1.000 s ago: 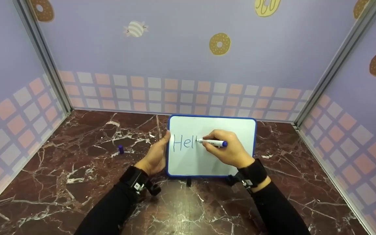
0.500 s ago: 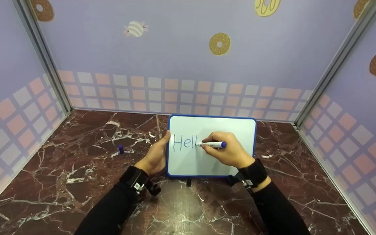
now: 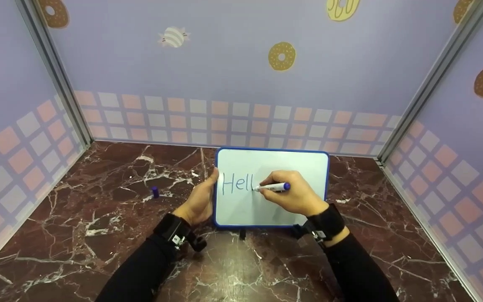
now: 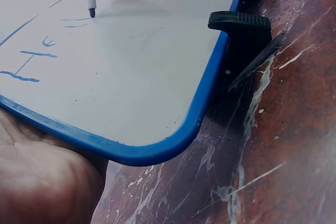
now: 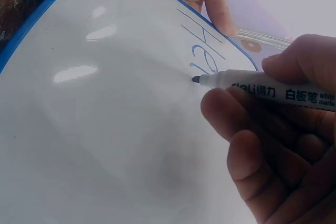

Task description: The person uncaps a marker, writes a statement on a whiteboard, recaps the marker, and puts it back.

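A whiteboard (image 3: 275, 214) with a blue frame is propped up on black feet, its face towards me, with "Hell" written in blue on its left half. My left hand (image 3: 199, 201) grips the board's left edge, thumb at the frame; its other fingers are hidden behind. In the left wrist view the palm (image 4: 47, 177) lies under the frame. My right hand (image 3: 294, 193) pinches a white marker (image 3: 276, 187) with a blue end. In the right wrist view the marker's dark tip (image 5: 196, 79) is right at the last letter's stroke.
A small blue marker cap (image 3: 155, 192) stands on the dark marbled tabletop (image 3: 99, 251) left of the board. A black foot (image 4: 241, 24) clasps the board's lower edge. Patterned panels (image 3: 241, 84) close off the back and both sides.
The marker tip has moved down the board, drawing the second "l" from its top to its lower end. My left hand and the board have stayed in place.
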### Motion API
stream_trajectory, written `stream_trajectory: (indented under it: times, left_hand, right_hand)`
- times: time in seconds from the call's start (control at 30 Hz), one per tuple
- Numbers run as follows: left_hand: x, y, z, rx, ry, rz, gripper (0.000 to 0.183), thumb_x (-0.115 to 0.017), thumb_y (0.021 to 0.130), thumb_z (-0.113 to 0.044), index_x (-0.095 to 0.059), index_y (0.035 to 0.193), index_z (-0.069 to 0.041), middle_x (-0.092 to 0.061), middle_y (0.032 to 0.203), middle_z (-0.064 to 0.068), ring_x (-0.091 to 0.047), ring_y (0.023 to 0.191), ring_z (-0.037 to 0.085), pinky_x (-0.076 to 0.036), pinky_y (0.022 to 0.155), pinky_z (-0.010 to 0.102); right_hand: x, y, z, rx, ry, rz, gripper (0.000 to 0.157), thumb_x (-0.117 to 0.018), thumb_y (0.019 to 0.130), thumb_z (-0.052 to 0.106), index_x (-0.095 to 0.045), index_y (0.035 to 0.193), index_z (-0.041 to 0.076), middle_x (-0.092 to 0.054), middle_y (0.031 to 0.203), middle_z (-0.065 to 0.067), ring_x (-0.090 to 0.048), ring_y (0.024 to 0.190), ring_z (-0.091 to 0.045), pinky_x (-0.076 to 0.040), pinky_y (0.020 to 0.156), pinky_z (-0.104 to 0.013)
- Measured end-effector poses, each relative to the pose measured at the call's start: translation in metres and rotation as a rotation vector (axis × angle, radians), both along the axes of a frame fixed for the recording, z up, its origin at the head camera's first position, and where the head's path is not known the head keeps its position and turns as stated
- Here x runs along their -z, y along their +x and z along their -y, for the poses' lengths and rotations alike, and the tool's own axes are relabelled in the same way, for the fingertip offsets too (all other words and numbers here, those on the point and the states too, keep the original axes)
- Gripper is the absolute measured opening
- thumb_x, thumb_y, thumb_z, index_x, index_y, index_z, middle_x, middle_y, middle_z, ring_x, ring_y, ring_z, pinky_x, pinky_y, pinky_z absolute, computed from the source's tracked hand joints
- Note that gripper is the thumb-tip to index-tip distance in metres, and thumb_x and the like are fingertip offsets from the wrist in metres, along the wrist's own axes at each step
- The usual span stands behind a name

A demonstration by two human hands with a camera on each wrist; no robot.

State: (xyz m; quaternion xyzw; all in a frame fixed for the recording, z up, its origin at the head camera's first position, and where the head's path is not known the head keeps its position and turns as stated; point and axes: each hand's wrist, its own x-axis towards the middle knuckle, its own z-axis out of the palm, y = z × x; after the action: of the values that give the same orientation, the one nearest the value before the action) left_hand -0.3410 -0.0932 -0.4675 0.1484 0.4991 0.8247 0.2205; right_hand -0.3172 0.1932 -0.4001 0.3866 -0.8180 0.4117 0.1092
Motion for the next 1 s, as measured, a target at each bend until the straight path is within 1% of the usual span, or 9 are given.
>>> stream_trajectory:
  times: [0.2,0.4,0.5,0.6,0.67,0.77,0.93,1.0]
  left_hand:
    - [-0.0005,0.0003,-0.0001,0.006,-0.001,-0.014,0.072,-0.04,0.113,-0.07,-0.053,0.162,-0.019,-0.068,0.149,0.015,-0.07,0.126,0.034,-0.057,0.102,0.053]
    - [-0.0006,0.0004,0.0004,0.019,0.007,-0.002,0.069,-0.036,0.115,-0.068,-0.054,0.162,-0.02,-0.069,0.148,0.015,-0.071,0.124,0.035,-0.059,0.1,0.052]
    - [-0.0006,0.0004,0.0006,0.018,0.012,0.0,0.068,-0.036,0.115,-0.067,-0.055,0.16,-0.02,-0.07,0.146,0.015,-0.071,0.123,0.034,-0.059,0.099,0.052]
    - [-0.0005,0.0005,0.0004,0.011,0.014,0.005,0.068,-0.038,0.114,-0.068,-0.057,0.158,-0.02,-0.072,0.144,0.014,-0.072,0.121,0.033,-0.059,0.099,0.051]
    - [-0.0006,0.0007,0.0001,0.007,0.015,0.012,0.067,-0.038,0.114,-0.068,-0.059,0.157,-0.02,-0.072,0.143,0.014,-0.072,0.12,0.033,-0.059,0.098,0.05]
    - [-0.0008,0.0008,-0.0002,0.004,0.013,0.019,0.066,-0.038,0.115,-0.068,-0.059,0.157,-0.021,-0.072,0.143,0.014,-0.072,0.121,0.033,-0.059,0.099,0.05]
    - [-0.0003,0.0004,0.0003,0.005,0.001,0.008,0.067,-0.035,0.115,-0.068,-0.057,0.159,-0.021,-0.071,0.146,0.014,-0.07,0.124,0.034,-0.057,0.101,0.052]
    - [0.0001,0.0009,0.0013,0.001,-0.001,0.006,0.067,-0.035,0.115,-0.068,-0.057,0.159,-0.021,-0.07,0.146,0.014,-0.07,0.124,0.034,-0.057,0.101,0.052]
  right_hand:
    - [-0.001,0.0006,-0.0007,0.01,0.008,0.007,0.004,-0.084,0.099,0.008,-0.082,0.102,0.006,-0.083,0.104,-0.005,-0.081,0.099,-0.025,-0.066,0.085,-0.036]
    - [-0.0007,0.0001,-0.0002,0.019,0.016,-0.016,0.003,-0.084,0.099,0.007,-0.083,0.101,0.008,-0.083,0.103,-0.003,-0.08,0.096,-0.023,-0.064,0.081,-0.034]
    - [-0.0005,-0.0001,0.0,0.024,0.02,-0.023,0.006,-0.084,0.098,0.005,-0.083,0.1,0.01,-0.083,0.103,-0.002,-0.08,0.095,-0.021,-0.064,0.079,-0.032]
    - [-0.0005,0.0,-0.0001,0.017,0.021,-0.024,0.008,-0.083,0.098,0.004,-0.083,0.1,0.012,-0.083,0.103,-0.002,-0.08,0.096,-0.02,-0.064,0.081,-0.032]
    - [-0.0005,0.0004,-0.0005,0.011,0.014,-0.022,0.005,-0.083,0.098,0.005,-0.083,0.1,0.01,-0.083,0.102,-0.002,-0.079,0.094,-0.02,-0.064,0.079,-0.031]
    - [-0.0008,0.001,-0.0011,0.007,0.003,-0.021,0.005,-0.083,0.098,0.005,-0.083,0.102,0.008,-0.083,0.103,-0.002,-0.079,0.093,-0.02,-0.063,0.079,-0.031]
    - [-0.0011,0.0007,-0.0026,0.006,-0.02,-0.037,0.008,-0.084,0.097,0.002,-0.083,0.101,0.009,-0.082,0.101,0.0,-0.079,0.094,-0.02,-0.062,0.081,-0.03]
    - [-0.001,0.0004,-0.0031,0.006,-0.027,-0.043,0.008,-0.084,0.097,0.003,-0.083,0.101,0.009,-0.082,0.1,0.0,-0.078,0.092,-0.02,-0.062,0.08,-0.03]
